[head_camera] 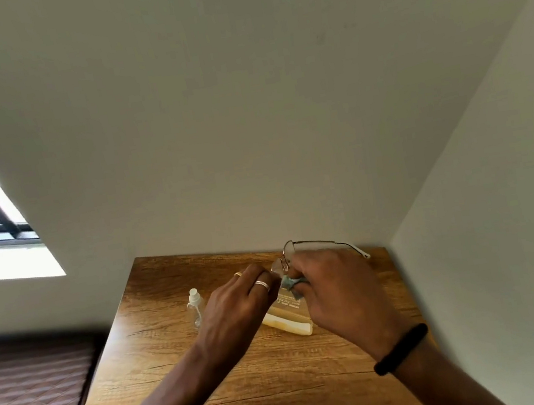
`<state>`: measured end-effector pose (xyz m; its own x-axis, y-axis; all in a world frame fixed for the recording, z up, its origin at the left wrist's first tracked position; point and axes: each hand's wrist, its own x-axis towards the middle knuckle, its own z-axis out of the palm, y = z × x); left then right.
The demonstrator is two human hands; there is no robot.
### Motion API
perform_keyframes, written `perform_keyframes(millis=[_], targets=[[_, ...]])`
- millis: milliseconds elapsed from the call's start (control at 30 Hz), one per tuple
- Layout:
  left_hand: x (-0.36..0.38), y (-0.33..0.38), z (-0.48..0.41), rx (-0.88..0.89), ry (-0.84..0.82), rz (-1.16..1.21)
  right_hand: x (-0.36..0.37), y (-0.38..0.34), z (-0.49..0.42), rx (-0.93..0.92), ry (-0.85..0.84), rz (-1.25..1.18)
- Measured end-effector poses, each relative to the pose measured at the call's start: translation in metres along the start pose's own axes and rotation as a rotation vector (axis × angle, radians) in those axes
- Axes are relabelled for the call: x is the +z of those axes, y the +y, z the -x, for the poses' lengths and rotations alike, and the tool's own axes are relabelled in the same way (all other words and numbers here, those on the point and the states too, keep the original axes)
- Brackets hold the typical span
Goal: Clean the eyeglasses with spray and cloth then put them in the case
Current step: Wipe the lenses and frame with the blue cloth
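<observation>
Eyeglasses [289, 251] are held up over the wooden table [253, 395], close to the wall [248, 135]. The left hand [239, 305] curls its fingers onto the frame, and the right hand [334, 289] pinches a small blue-green cloth [288, 282] against a lens. The spray bottle [195, 306] stands at the left, and the case [288, 320] lies under the hands.

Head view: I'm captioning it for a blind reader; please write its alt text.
Thin wire-rimmed eyeglasses are held above a brown wooden table, the left hand pinching the frame and the right hand pressing a small grey-green cloth to a lens. A clear plastic spray bottle sits to the left, and a pale yellowish case lies below the hands.
</observation>
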<state>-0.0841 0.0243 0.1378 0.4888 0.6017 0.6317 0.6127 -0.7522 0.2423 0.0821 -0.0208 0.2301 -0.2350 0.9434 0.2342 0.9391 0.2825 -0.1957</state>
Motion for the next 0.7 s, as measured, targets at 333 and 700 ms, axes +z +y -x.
perform_keyframes(millis=[333, 700], targets=[[-0.017, 0.003, -0.001, 0.072, 0.131, 0.081, -0.035, 0.044, 0.039, -0.087, 0.036, -0.091], [-0.024, 0.003, 0.002, 0.126, 0.188, 0.093, -0.094, 0.078, 0.070, 0.158, -0.017, -0.256]])
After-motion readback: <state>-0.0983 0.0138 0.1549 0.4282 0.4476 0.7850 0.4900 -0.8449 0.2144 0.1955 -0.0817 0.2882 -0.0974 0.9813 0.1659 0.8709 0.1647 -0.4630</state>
